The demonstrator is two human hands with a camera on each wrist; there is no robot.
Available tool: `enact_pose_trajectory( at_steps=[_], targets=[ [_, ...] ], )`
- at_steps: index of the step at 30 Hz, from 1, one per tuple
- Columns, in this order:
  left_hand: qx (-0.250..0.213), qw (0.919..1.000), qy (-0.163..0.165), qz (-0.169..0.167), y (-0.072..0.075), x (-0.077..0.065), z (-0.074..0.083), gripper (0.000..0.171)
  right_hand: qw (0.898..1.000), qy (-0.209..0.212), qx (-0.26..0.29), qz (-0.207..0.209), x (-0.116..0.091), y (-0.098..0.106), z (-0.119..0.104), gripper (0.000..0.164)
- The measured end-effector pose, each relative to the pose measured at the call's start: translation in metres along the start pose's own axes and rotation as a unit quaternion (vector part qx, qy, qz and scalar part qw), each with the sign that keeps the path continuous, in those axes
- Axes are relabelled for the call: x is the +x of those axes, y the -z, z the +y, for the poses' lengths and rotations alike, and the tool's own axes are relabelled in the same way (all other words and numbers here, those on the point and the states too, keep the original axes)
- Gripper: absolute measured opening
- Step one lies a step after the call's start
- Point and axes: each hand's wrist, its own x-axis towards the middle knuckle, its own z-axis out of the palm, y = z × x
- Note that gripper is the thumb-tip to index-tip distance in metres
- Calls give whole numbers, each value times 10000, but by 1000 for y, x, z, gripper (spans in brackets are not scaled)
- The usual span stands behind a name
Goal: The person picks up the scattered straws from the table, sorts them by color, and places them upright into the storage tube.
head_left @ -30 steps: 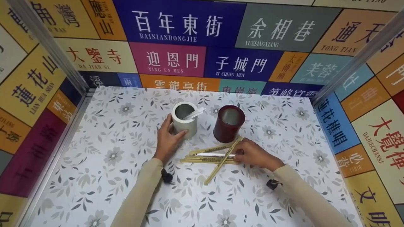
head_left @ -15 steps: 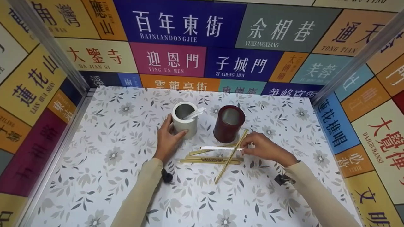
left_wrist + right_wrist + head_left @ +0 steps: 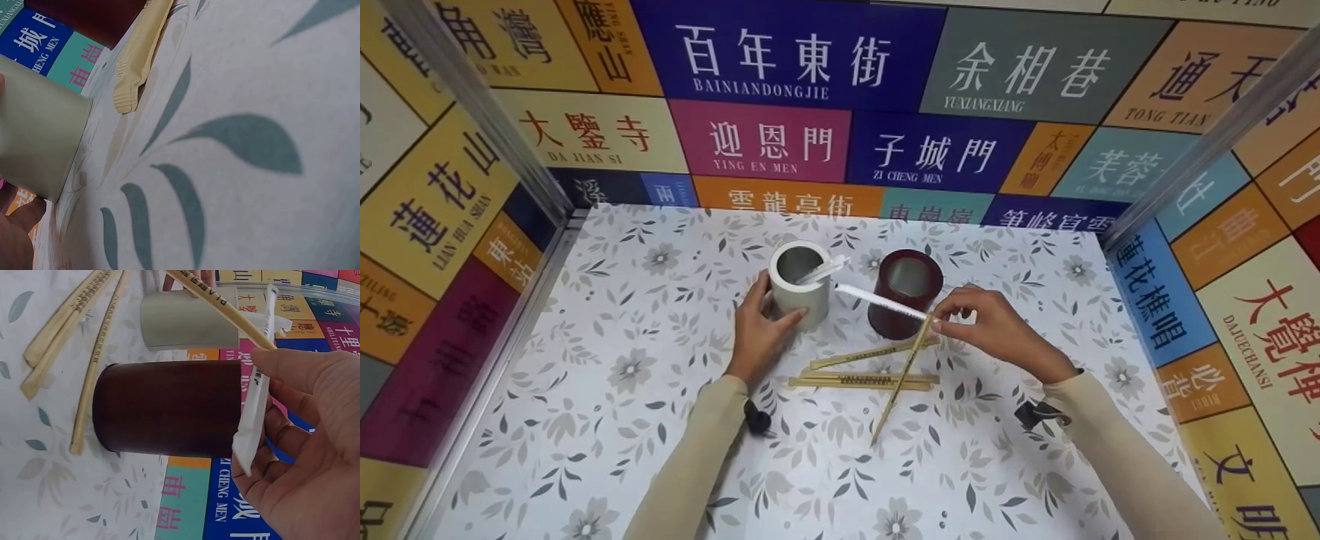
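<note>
My left hand (image 3: 757, 334) holds a cream cylindrical cup (image 3: 804, 309), thumb at the front and fingers round its left side. A white-wrapped straw (image 3: 826, 271) leans inside it, poking past the rim. My right hand (image 3: 994, 326) pinches another white paper-wrapped straw (image 3: 879, 301) in the air, its free end pointing toward the cream cup. Between the same fingers is the top of a tan paper-wrapped straw (image 3: 898, 386), which slants down toward the table; the right wrist view shows the two straws (image 3: 256, 405) crossing at the thumb. A dark red cup (image 3: 169, 410) stands upright behind them.
Several tan-wrapped straws (image 3: 859, 381) lie on the flower-patterned table (image 3: 660, 450) in front of the cups, one set at an angle above the others. Panels with printed Chinese signs (image 3: 780, 142) enclose the back and sides.
My right hand has lifted the white straw off the pile, up and across the front of the dark red cup. The tan straw has come along, tilted. My left hand stays on the cream cup.
</note>
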Motion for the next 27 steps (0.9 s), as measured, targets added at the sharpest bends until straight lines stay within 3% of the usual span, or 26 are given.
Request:
enact_pose_trajectory(
  at_steps=[7,17,27],
  targets=[
    [106,9999,73,-29,1,0,2,103,9965,-169,725,384,17,-3,-16,7],
    [80,10000,41,-3,0,1,1,101,9774,-191,1969,745,54,-21,-22,12],
    [-82,9999,109,58,-2,-1,1,103,9626,-63,2507,1027,94,-39,-34,16]
  ],
)
